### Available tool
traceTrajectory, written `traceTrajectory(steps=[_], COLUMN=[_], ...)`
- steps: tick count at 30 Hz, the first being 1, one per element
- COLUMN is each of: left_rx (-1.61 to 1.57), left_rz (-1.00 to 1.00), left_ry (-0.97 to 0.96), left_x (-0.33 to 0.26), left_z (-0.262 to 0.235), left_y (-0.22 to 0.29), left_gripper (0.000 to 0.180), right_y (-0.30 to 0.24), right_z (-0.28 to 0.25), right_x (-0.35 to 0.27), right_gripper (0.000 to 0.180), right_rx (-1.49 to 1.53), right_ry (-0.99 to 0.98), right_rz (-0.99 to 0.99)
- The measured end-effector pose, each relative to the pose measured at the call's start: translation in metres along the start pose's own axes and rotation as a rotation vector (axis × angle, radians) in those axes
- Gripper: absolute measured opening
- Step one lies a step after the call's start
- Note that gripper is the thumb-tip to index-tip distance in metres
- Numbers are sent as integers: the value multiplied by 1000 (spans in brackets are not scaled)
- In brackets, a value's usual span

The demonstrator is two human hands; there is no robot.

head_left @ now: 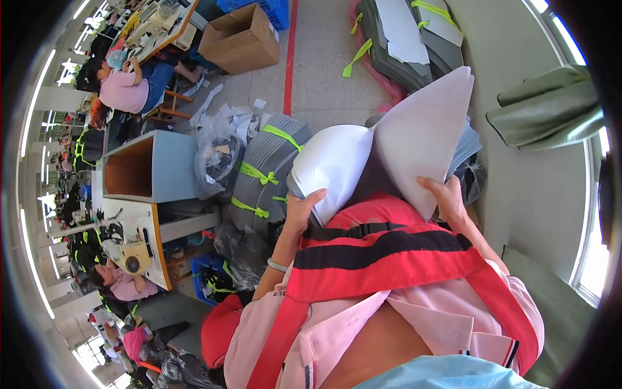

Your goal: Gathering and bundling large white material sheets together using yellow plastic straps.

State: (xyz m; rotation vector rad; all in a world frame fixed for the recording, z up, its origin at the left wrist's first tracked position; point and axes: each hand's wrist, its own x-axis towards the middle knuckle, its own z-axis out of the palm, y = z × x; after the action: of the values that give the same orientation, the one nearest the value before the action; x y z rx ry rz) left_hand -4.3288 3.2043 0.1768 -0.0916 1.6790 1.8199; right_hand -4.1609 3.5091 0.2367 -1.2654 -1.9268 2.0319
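1. because the left hand (303, 209) pinches its near edge, the white sheet (337, 159) curls up before the apron (372, 269).
2. right hand's (447, 198) fingers pinch the panel's (421, 136) lower edge, probably keeping it upright.

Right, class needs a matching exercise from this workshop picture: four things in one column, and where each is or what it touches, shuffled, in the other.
Column one
1. Left hand
2. Right hand
3. Cardboard box
4. Red line

Column two
A. brown and open, next to a blue crate
B. gripping the pale sheet that rises to a pointed corner
C. marked along the grey floor
D. gripping the bright white sheet that bulges in a curve

Right pairs: 1-D, 2-B, 3-A, 4-C
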Motion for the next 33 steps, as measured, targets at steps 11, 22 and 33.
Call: traceTrajectory(steps=[11, 22, 33], left_rx=[101, 224, 504], left_rz=[-69, -174, -317], left_ry=[-224, -425, -604], left_x=[324, 646, 921], left_z=[30, 134, 308], left_y=[139, 277, 381], left_gripper=[40, 46, 46], right_y=[-110, -187, -228], right_z=[50, 47, -3], right_x=[233, 398, 621], right_gripper=[35, 42, 48], right_rx=[210, 484, 715], right_ry=[268, 614, 959], right_rz=[76, 122, 243])
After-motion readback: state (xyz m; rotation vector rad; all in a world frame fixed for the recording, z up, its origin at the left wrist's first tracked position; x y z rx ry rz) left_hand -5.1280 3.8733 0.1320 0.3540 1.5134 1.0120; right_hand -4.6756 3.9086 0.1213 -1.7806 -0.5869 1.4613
